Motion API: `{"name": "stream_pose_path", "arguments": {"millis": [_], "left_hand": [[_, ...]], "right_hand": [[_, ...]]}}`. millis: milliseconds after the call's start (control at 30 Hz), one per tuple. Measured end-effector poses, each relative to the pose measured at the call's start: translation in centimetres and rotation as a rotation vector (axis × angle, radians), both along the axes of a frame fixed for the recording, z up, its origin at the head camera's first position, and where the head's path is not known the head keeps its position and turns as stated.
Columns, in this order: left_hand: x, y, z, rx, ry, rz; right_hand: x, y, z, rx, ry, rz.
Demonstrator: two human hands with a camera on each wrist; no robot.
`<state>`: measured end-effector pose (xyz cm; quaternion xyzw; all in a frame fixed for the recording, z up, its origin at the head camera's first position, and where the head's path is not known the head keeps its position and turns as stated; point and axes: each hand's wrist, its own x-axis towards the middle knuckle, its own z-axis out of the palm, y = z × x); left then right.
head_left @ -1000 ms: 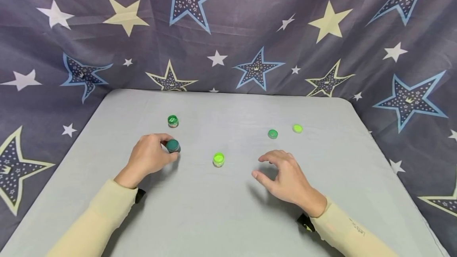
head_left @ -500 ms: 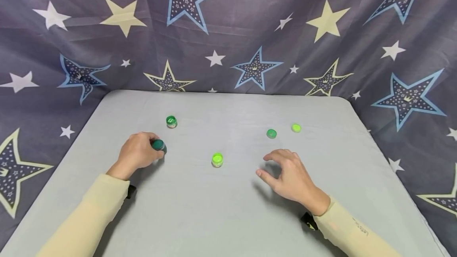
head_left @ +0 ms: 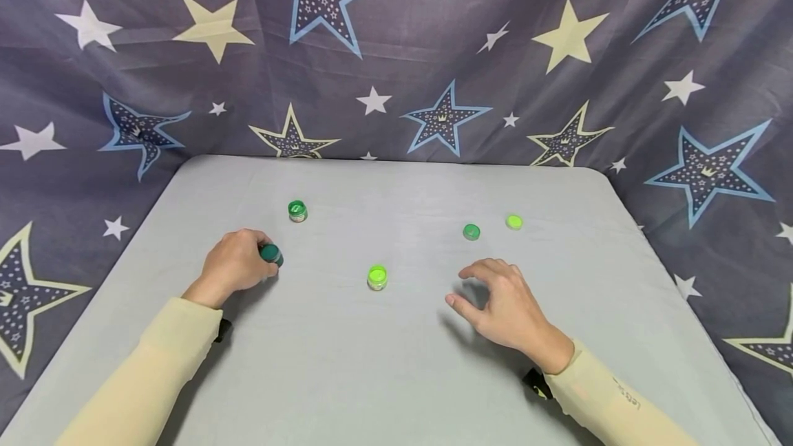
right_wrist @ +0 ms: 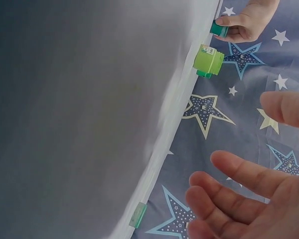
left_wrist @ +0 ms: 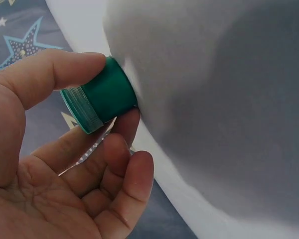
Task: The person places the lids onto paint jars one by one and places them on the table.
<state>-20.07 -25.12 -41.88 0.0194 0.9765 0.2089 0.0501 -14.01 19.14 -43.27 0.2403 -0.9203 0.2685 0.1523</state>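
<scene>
My left hand (head_left: 234, 261) pinches a small dark teal-green jar (head_left: 271, 254) between thumb and fingers at the left of the table. In the left wrist view the jar (left_wrist: 103, 93) has a clear ribbed band near its top, and its base is right at the tabletop. My right hand (head_left: 504, 308) hovers over the table's right half, fingers apart and gently bent, holding nothing. Between the hands stands a lime-green jar (head_left: 377, 278), its top uncovered. Farther back on the left is an uncovered green jar (head_left: 297, 211).
Two round lids lie at the back right: a green lid (head_left: 471, 232) and a lime-green lid (head_left: 514, 222). The table (head_left: 384, 377) has a pale grey cover. A dark cloth with stars (head_left: 396, 54) hangs behind and beside it.
My left hand has carried the dark teal-green jar leftward, slowing over the last half second. My right hand has shifted slightly to the right. The other jars and lids stay put.
</scene>
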Motion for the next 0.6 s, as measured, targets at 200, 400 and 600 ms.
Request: {"name": "stream_pose_path", "arguments": {"millis": [200, 400, 600], "left_hand": [[0.0, 0.18, 0.01, -0.017, -0.016, 0.002], [0.12, 0.45, -0.04, -0.02, 0.011, 0.013], [-0.13, 0.78, 0.21, 0.016, 0.084, 0.045]], "right_hand": [[0.03, -0.01, 0.01, 0.001, -0.003, 0.002], [-0.04, 0.05, -0.1, -0.001, 0.001, 0.001], [-0.05, 0.06, 0.03, -0.004, 0.0, 0.003]]}}
